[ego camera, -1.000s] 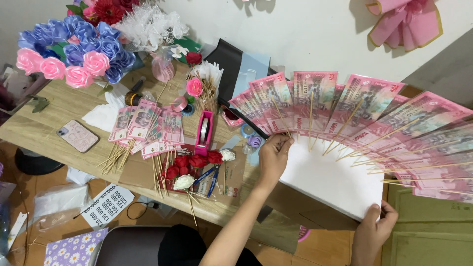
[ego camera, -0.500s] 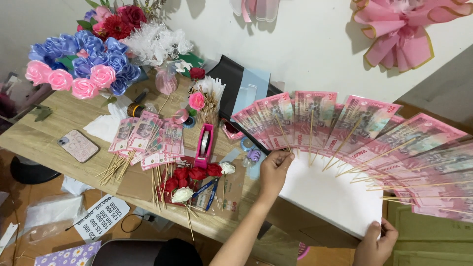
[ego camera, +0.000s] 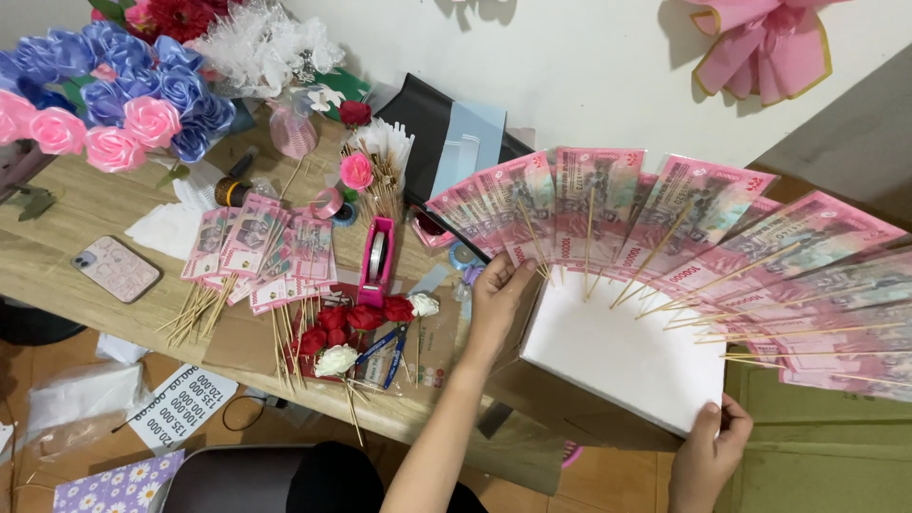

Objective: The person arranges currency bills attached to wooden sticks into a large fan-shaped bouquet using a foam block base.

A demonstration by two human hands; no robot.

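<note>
1. Left hand [ego camera: 496, 302] presses flat, fingers spread, against the left edge of the white foam block [ego camera: 622, 356]: steadies it.
2. Right hand [ego camera: 708, 456] pinches the block's near corner, propping it up.
3. Pink banknotes on skewers [ego camera: 665, 228] fan from its top, spaced for display.
4. Spare skewered notes [ego camera: 256, 252] lie on the table [ego camera: 85, 204], in reach.

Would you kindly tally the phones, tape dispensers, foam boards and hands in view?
Phone: 1
Pink tape dispenser: 1
White foam board: 1
Hands: 2, left hand and right hand
Total: 5
</note>
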